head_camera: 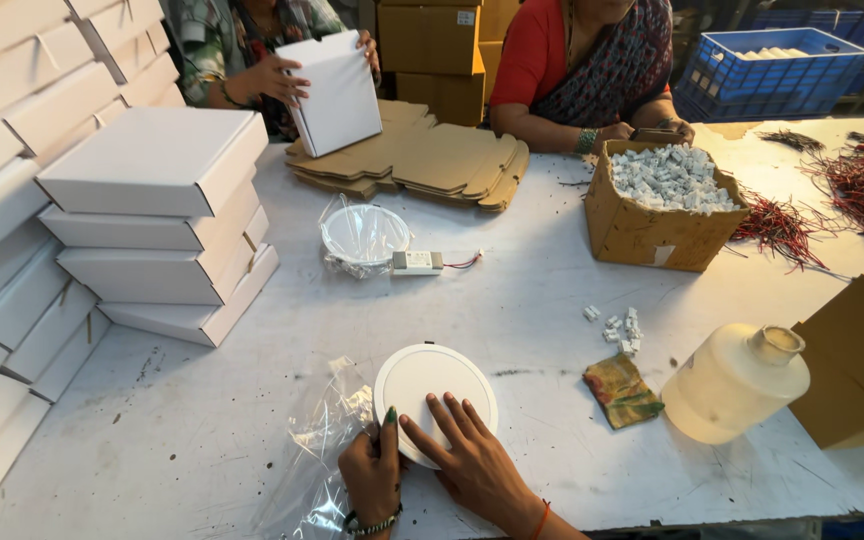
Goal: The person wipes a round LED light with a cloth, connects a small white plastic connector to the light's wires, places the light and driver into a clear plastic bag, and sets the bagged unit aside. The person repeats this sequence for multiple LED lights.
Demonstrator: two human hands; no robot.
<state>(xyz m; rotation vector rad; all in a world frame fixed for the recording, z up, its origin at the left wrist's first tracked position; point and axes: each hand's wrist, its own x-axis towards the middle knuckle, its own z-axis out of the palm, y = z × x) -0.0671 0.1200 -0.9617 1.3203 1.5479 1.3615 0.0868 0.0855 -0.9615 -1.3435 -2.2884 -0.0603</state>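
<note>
A round white plastic light panel [432, 385] is lain flat on the white desk [512, 290] near its 6 o'clock edge, and is pressed from above by the right hand [472, 460], whose grip is spread with the fingers flat on the disc. At the panel's 8 o'clock rim, a crinkled clear plastic bag [322, 450] is pinched by the left hand [372, 480]. A cloudy plastic bottle [737, 385] is seen lying at 3 o'clock, and a stack of flat white cardboard boxes [162, 220] at 10 o'clock.
</note>
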